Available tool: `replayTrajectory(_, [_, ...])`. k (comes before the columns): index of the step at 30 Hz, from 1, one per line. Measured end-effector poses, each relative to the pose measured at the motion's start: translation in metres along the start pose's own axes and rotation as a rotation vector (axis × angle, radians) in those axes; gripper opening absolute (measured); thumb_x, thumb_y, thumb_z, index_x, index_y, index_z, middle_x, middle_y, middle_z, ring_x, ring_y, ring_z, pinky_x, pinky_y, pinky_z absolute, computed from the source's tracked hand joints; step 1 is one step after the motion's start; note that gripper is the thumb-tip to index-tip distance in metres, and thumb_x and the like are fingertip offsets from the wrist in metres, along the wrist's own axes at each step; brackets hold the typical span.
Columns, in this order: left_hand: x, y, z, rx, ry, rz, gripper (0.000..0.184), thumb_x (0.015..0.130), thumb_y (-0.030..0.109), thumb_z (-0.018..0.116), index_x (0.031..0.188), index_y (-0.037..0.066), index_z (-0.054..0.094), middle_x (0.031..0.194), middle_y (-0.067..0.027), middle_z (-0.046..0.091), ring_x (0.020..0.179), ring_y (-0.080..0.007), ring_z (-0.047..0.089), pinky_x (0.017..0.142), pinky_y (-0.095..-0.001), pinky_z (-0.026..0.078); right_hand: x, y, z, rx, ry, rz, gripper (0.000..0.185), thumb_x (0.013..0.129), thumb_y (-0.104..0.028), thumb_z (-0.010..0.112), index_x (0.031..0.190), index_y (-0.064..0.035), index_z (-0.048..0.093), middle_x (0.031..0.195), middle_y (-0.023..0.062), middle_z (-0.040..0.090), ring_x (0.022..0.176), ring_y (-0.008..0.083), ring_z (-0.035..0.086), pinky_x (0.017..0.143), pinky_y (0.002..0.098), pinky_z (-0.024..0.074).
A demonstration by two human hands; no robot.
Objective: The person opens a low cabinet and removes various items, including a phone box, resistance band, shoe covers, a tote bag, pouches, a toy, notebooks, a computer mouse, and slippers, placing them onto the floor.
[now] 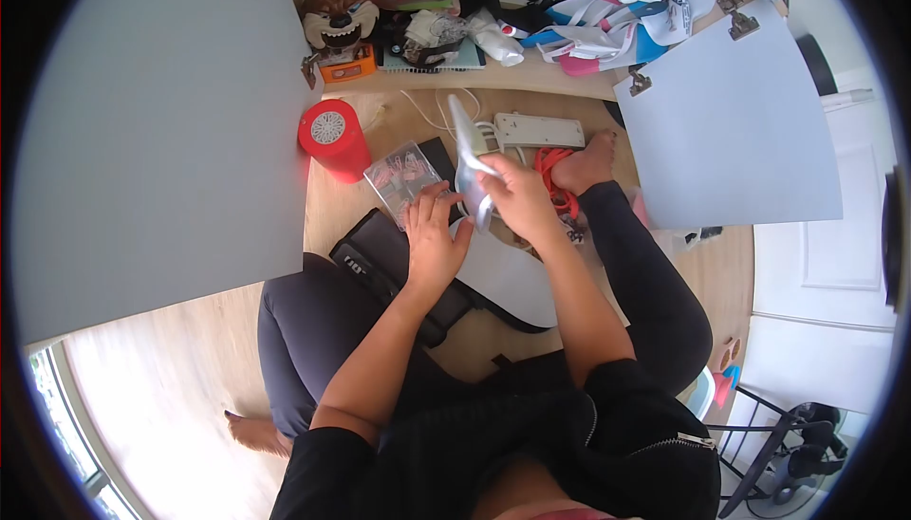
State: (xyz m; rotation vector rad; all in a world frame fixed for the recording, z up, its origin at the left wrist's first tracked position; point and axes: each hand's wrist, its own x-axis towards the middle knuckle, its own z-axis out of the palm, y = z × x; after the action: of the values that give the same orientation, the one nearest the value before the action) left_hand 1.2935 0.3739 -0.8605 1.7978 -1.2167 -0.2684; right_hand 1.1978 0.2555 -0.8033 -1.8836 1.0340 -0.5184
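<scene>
My right hand (pixel 519 199) is closed on a thin whitish, partly see-through item (pixel 467 145), which stands tilted and blurred above the floor. To its left, my left hand (pixel 435 240) rests with fingers spread at the lower right edge of a clear plastic box (pixel 400 176) with small pinkish pieces inside. Whether it grips the box or only touches it is hard to tell. Beneath my hands lie a dark case (pixel 365 250) with a white logo and a light grey, dark-edged flat item (pixel 508 278). Right of my right hand is a bundled red cord (pixel 553 167).
A red cylinder (pixel 340 145) stands left of the box. A white power strip (pixel 539 131) lies behind my right hand. Open cabinet doors flank me, left (pixel 171 140) and right (pixel 735 126). The shelf (pixel 560 79) above holds a brown toy head (pixel 340 15), bags and a notebook.
</scene>
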Motion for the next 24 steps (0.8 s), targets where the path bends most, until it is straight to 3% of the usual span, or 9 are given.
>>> replayTrajectory(3, [-0.003, -0.009, 0.006, 0.017, -0.043, -0.087, 0.049, 0.072, 0.007, 0.064, 0.117, 0.008, 0.045, 0.125, -0.0106, 0.046, 0.121, -0.0318, 0.04, 0.104, -0.0523, 0.024, 0.004, -0.011, -0.008, -0.242, -0.175, -0.256, 0.03, 0.088, -0.031, 0.057, 0.106, -0.0067, 0.061, 0.093, 0.0155, 0.063, 0.082, 0.0284, 0.063, 0.072, 0.0367, 0.0472])
replayTrajectory(5, [-0.003, -0.013, 0.006, 0.034, -0.077, -0.08, 0.052, 0.072, 0.005, 0.061, 0.12, 0.007, 0.042, 0.124, -0.0122, 0.046, 0.117, -0.0318, 0.044, 0.102, -0.0541, 0.025, 0.045, -0.006, -0.021, -0.25, -0.072, -0.139, 0.029, 0.088, -0.032, 0.059, 0.101, -0.0063, 0.063, 0.096, 0.0116, 0.06, 0.082, 0.0247, 0.06, 0.073, 0.0319, 0.046])
replayTrajectory(7, [-0.003, -0.008, 0.003, -0.015, -0.092, -0.166, 0.049, 0.074, 0.003, 0.059, 0.121, 0.006, 0.043, 0.122, -0.0137, 0.048, 0.112, -0.0315, 0.048, 0.101, -0.0505, 0.029, 0.1, -0.007, -0.035, -0.337, 0.302, -0.299, 0.027, 0.087, -0.032, 0.059, 0.097, -0.0084, 0.065, 0.102, 0.0117, 0.058, 0.094, 0.0273, 0.058, 0.079, 0.0328, 0.0458])
replayTrajectory(9, [-0.003, -0.008, 0.006, -0.118, -0.063, -0.193, 0.048, 0.076, 0.003, 0.058, 0.121, 0.006, 0.043, 0.121, -0.0141, 0.049, 0.108, -0.0311, 0.05, 0.097, -0.0471, 0.034, 0.152, -0.004, -0.047, -0.509, 0.442, -0.452, 0.028, 0.087, -0.034, 0.058, 0.099, -0.0106, 0.066, 0.118, 0.0128, 0.054, 0.111, 0.0328, 0.051, 0.093, 0.0393, 0.0403])
replayTrajectory(13, [0.007, 0.001, 0.002, -0.239, -0.084, -0.209, 0.045, 0.08, 0.005, 0.059, 0.123, 0.004, 0.045, 0.116, -0.0154, 0.051, 0.101, -0.0293, 0.055, 0.086, -0.0383, 0.045, 0.216, 0.002, -0.051, -0.84, 0.423, -0.612, 0.024, 0.087, -0.03, 0.056, 0.096, -0.0111, 0.068, 0.129, 0.0144, 0.047, 0.119, 0.0363, 0.045, 0.1, 0.0544, 0.0303])
replayTrajectory(16, [0.005, -0.002, 0.005, -0.283, -0.129, -0.233, 0.044, 0.08, 0.007, 0.061, 0.121, 0.004, 0.046, 0.114, -0.0154, 0.052, 0.098, -0.0288, 0.056, 0.082, -0.0384, 0.047, 0.225, 0.004, -0.053, -0.872, 0.166, -0.373, 0.029, 0.087, -0.032, 0.055, 0.107, -0.0133, 0.065, 0.134, 0.0146, 0.044, 0.122, 0.036, 0.043, 0.101, 0.0629, 0.0224])
replayTrajectory(20, [0.003, 0.0, 0.006, -0.307, -0.15, -0.249, 0.044, 0.079, 0.006, 0.061, 0.121, 0.004, 0.046, 0.113, -0.0149, 0.052, 0.097, -0.0282, 0.056, 0.082, -0.0385, 0.047, 0.172, -0.028, -0.086, -0.27, 0.738, -0.731, 0.026, 0.085, -0.017, 0.062, 0.109, -0.0085, 0.057, 0.114, 0.0141, 0.053, 0.104, 0.0281, 0.053, 0.094, 0.0398, 0.0379])
replayTrajectory(22, [0.002, -0.001, 0.008, -0.283, -0.121, -0.172, 0.044, 0.079, 0.006, 0.062, 0.12, 0.003, 0.046, 0.112, -0.0144, 0.052, 0.096, -0.0278, 0.056, 0.081, -0.038, 0.047, 0.13, -0.037, -0.093, 0.297, 0.712, -0.648, 0.023, 0.082, -0.006, 0.065, 0.102, -0.0036, 0.052, 0.099, 0.0101, 0.052, 0.094, 0.0196, 0.052, 0.085, 0.0293, 0.0404])
replayTrajectory(24, [0.001, 0.0, 0.01, -0.285, -0.114, -0.169, 0.043, 0.079, 0.006, 0.062, 0.119, 0.003, 0.046, 0.112, -0.0142, 0.052, 0.095, -0.0277, 0.056, 0.081, -0.0378, 0.047, 0.088, -0.026, -0.105, 0.121, 0.681, -0.582, 0.022, 0.081, -0.002, 0.064, 0.098, -0.0031, 0.051, 0.097, 0.0063, 0.052, 0.093, 0.0132, 0.051, 0.079, 0.0263, 0.0425])
